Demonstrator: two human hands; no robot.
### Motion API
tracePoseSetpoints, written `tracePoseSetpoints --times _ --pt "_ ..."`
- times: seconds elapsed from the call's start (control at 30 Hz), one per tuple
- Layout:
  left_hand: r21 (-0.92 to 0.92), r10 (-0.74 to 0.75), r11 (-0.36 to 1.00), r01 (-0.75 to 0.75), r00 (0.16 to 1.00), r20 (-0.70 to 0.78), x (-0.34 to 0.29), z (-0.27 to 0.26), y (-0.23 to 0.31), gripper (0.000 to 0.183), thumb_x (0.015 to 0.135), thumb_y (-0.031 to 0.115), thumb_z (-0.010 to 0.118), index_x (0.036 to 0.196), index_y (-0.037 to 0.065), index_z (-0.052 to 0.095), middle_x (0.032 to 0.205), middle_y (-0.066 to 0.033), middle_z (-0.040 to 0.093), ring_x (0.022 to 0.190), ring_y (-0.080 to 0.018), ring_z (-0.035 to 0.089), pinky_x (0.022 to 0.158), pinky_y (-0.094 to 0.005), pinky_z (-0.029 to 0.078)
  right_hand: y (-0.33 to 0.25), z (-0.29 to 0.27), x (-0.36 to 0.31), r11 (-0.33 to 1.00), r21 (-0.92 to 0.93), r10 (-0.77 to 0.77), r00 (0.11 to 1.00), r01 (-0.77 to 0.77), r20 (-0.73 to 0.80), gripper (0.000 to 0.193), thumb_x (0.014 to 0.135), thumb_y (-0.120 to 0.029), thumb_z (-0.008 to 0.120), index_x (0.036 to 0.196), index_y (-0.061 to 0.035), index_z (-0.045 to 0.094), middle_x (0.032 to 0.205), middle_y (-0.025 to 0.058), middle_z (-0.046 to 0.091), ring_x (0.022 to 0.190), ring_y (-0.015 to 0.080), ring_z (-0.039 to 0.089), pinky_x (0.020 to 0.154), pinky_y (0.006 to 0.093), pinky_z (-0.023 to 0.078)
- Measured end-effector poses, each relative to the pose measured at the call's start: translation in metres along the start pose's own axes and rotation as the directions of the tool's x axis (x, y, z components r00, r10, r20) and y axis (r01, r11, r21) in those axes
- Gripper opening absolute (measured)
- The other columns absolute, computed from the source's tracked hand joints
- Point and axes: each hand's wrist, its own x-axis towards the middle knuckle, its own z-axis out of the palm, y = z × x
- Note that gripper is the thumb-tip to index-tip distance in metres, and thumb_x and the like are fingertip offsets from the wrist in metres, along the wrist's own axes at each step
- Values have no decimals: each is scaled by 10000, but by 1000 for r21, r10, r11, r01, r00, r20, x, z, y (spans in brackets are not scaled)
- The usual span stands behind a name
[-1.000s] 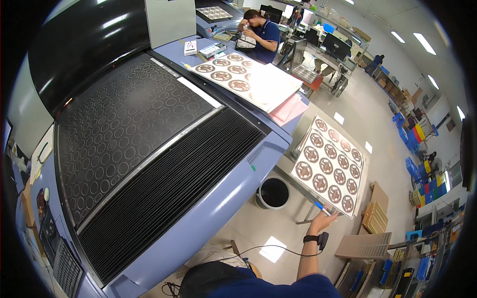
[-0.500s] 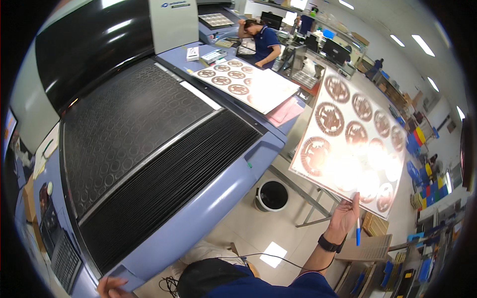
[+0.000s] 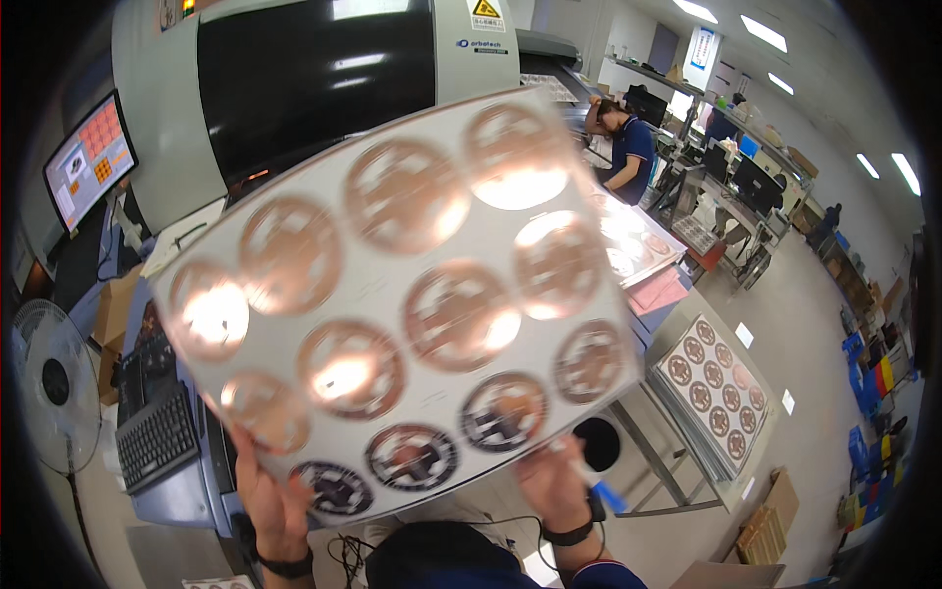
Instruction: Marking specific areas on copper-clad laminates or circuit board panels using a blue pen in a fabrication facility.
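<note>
A large rectangular circuit-board panel is raised and tilted in front of me, with rows of round copper-coloured patterns on a pale ground. My left hand is closed on its lower left edge, the fingers partly behind it. Toward the right of that same lower edge, my right hand grips the panel; motion blurs its fingers. A blue-ended pen sticks out beside the right hand. Most of the blue-grey machine's bed is hidden behind the panel.
The machine's dark hood rises behind the panel. A keyboard, monitor and fan stand at left. At right, a side table carries stacked panels; a bucket is beneath. A co-worker sits beyond.
The panel has come from the right to in front of me, across the machine. My left hand has left the machine's near edge and now holds the panel too. My view has turned right.
</note>
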Motion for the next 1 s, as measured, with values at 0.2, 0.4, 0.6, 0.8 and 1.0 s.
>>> tracePoseSetpoints --times 0.2,0.4,0.6,0.8,1.0 --pt "8 103 995 -104 973 -208 -20 -67 40 440 969 427 400 1282 118 414 1246 -47 486 1113 -199 493 932 -383 440 -77 25 51 488 -804 -493 868 340 68 397 959 -248 465 1229 44 457 1193 222 556 1140 262 539 979 364 413" --pt "143 286 956 -255 915 -284 -22 -64 40 369 988 406 362 1195 115 457 1023 -7 538 915 -131 535 760 -278 472 -38 55 105 678 -735 36 999 -17 11 406 976 -347 425 1080 14 578 948 83 630 796 88 567 647 213 453" --pt "176 249 965 -195 893 -374 -8 -47 56 397 967 485 346 1067 139 513 818 -2 555 734 -124 556 614 -276 467 -23 62 124 735 -678 59 995 13 83 485 964 -409 424 1072 40 571 961 83 640 838 105 603 688 248 501" --pt "-183 -160 964 194 970 185 64 -47 56 535 971 421 340 1377 72 352 1395 -119 411 1240 -317 432 1060 -467 323 18 52 184 954 -228 251 933 -194 257 396 989 -321 386 1193 -5 510 1149 85 588 1052 162 551 926 318 425" --pt "21 -376 925 380 902 212 178 -57 77 532 989 439 260 1287 42 451 1258 -157 530 1117 -282 539 964 -447 439 15 44 271 702 -650 269 953 -291 -136 391 991 -272 382 1161 52 518 1100 133 597 958 207 604 820 350 526"
